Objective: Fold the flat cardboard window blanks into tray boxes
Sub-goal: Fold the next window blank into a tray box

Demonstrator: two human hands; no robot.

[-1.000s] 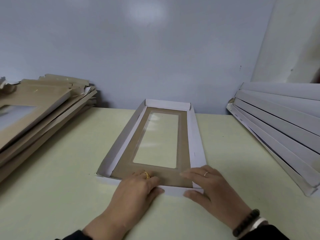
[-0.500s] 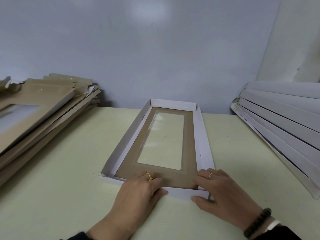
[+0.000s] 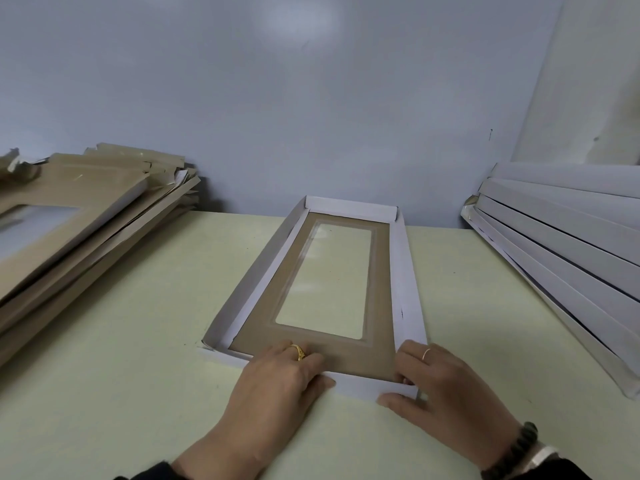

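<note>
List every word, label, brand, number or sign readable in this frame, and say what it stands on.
None: no readable text anywhere in this frame.
The blank under the hands shows only bare brown card, white flaps and a clear window.
The brown stack on the left and the white stack on the right carry no print.
The small dark marks on the wall and table are specks, not characters.

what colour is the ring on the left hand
Gold, on the left hand; the ring shows best in the head view.
</note>
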